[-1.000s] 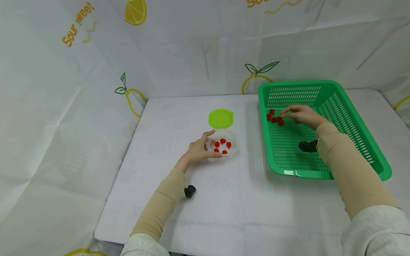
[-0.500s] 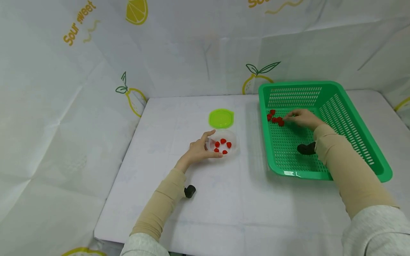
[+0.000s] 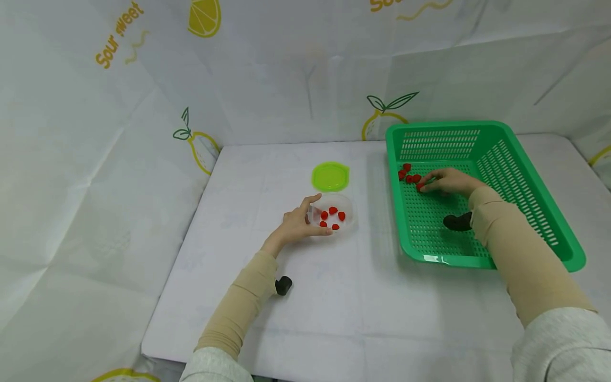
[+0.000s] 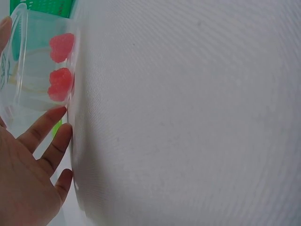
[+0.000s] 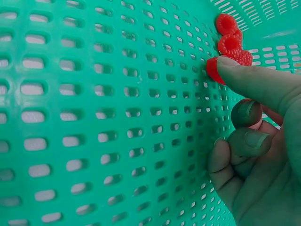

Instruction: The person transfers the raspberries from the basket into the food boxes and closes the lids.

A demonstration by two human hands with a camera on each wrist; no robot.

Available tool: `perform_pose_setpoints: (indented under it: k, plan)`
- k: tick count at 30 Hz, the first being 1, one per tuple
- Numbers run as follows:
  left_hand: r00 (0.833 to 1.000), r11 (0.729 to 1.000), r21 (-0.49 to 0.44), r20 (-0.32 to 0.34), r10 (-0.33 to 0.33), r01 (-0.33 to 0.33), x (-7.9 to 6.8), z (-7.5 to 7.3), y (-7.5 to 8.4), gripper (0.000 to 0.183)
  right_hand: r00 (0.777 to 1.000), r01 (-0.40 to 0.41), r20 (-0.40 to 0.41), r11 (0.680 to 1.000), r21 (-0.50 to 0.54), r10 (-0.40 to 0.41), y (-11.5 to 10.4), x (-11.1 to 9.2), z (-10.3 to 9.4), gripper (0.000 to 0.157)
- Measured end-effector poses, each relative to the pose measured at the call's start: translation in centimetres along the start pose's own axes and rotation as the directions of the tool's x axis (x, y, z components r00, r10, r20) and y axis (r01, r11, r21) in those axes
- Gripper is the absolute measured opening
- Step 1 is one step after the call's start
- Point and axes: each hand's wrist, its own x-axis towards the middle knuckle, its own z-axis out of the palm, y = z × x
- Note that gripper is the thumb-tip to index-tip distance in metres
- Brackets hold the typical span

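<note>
My left hand (image 3: 297, 223) grips the near-left side of a small clear plastic tub (image 4: 35, 49), thumb and forefinger spread round it. Several red raspberries (image 3: 332, 210) lie inside the tub. Over in the green basket (image 3: 406, 233), my right hand (image 3: 448, 181) pinches one raspberry (image 5: 214, 71) low over the slotted floor. In the right wrist view the thumb covers part of that berry, and the other fingers curl below it. More raspberries (image 5: 229, 44) cluster just beyond, along the basket's left side.
A lime-green lid (image 3: 330, 176) lies on the white table (image 3: 324, 297) just behind the tub. The basket's raised rim surrounds my right hand. A white sheet printed with lemons (image 3: 267, 79) hangs behind the table. Black wrist camera mounts (image 3: 284, 285) stick out from both forearms.
My right hand has lowered to the raspberries, closed its fingertips on one and drawn it slightly toward me from the cluster. The left hand and tub stay put.
</note>
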Motion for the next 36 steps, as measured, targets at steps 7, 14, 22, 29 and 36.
perform_pose_setpoints:
  k: [7,14,22,29,36]
  plan:
    - [1.0,1.0,-0.004,0.004,-0.007,0.007,0.1,0.1,-0.1,0.094,1.0,0.005,-0.008,1.0,-0.018,-0.006,-0.3,-0.2,0.1,0.055]
    - [1.0,1.0,-0.006,0.008,0.006,-0.006,0.1,0.1,-0.1,0.094,1.0,0.008,-0.022,0.999,-0.048,-0.009,-0.3,-0.3,0.1,0.05]
    - [1.0,1.0,-0.01,0.006,0.01,-0.01,0.1,0.1,-0.1,0.094,1.0,0.016,-0.012,0.998,-0.065,-0.017,-0.5,-0.5,-0.1,0.051]
    - [1.0,1.0,-0.011,0.004,0.019,-0.019,0.0,0.1,-0.2,0.093,1.0,0.018,-0.015,0.998,-0.052,-0.019,-0.7,-0.8,-0.5,0.05]
    - [1.0,1.0,0.002,0.002,0.025,-0.025,0.0,0.1,-0.1,0.094,1.0,0.025,-0.007,1.0,0.004,-0.025,-1.7,-1.8,-1.1,0.048]
